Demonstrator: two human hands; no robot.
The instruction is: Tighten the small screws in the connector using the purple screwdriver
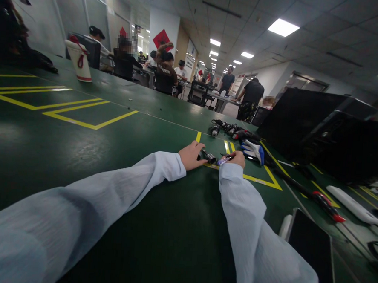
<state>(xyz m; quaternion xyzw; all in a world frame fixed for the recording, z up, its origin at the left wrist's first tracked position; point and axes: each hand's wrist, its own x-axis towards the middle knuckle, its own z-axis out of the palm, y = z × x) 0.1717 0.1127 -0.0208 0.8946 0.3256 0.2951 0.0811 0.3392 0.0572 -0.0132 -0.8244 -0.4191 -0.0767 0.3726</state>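
Note:
A small dark metal fitting with a shiny cylindrical end (211, 158) lies at the table's middle. My left hand (192, 155) is closed on its left side, with thumb and forefinger around it. Just to the right, my right hand (238, 158) pinches a slim, pen-like object with a purple tip (225, 160). That tip points left toward the fitting's shiny end; whether the two touch I cannot tell. My right fingers partly hide the slim object.
Behind my right hand lie several dark metal parts (214, 130) and a blue-and-white glove (254, 150). To the right are a red-and-black handled tool (328, 205), a phone-like slab (312, 247) and black monitors (300, 122). A white cup (79, 60) stands far left.

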